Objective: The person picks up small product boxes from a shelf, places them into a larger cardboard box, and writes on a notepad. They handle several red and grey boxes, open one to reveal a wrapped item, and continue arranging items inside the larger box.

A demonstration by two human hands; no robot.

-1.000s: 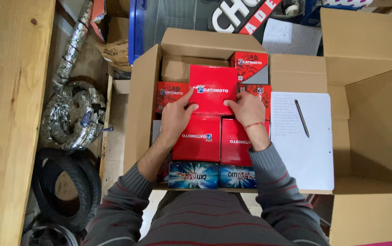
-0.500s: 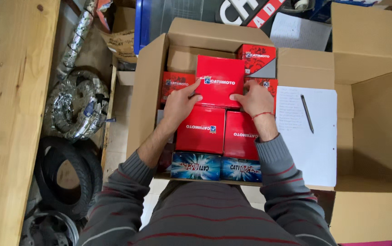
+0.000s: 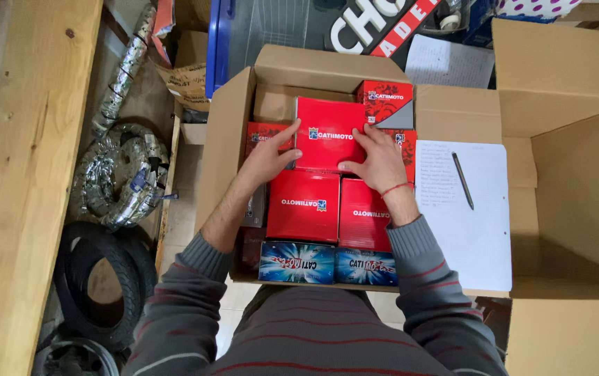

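**Open carton of red boxes, both hands on the top box**

Item 1. Red box (image 3: 327, 132), flat, upper centre of the frame, lying on top of the other boxes inside the cardboard carton (image 3: 226, 139). Left hand (image 3: 268, 159) grips its left edge, thumb on the top face, fingers curled round the side. Right hand (image 3: 379, 159) lies spread on its right part, fingers flat on the face; a thin red band sits at the wrist. Both hands are clamped on this one box, one at either side.

Item 2. Further red boxes in the carton: two side by side just below the held box (image 3: 304, 205), one smaller box with a grey corner (image 3: 386, 103) at the upper right of the stack, others partly hidden under the hands.

Item 3. Two blue boxes (image 3: 327, 263), standing side by side along the carton's near edge, lower centre.

Item 4. White sheet of paper (image 3: 473, 223), right of the red boxes, resting on an opened carton flap, with a dark pen (image 3: 462, 179) lying on it.

Item 5. Left of the frame: wooden board (image 3: 28, 174) running top to bottom; beside it a coil of silver flexible tubing (image 3: 122, 177), and below that black rubber tyres (image 3: 101, 285).
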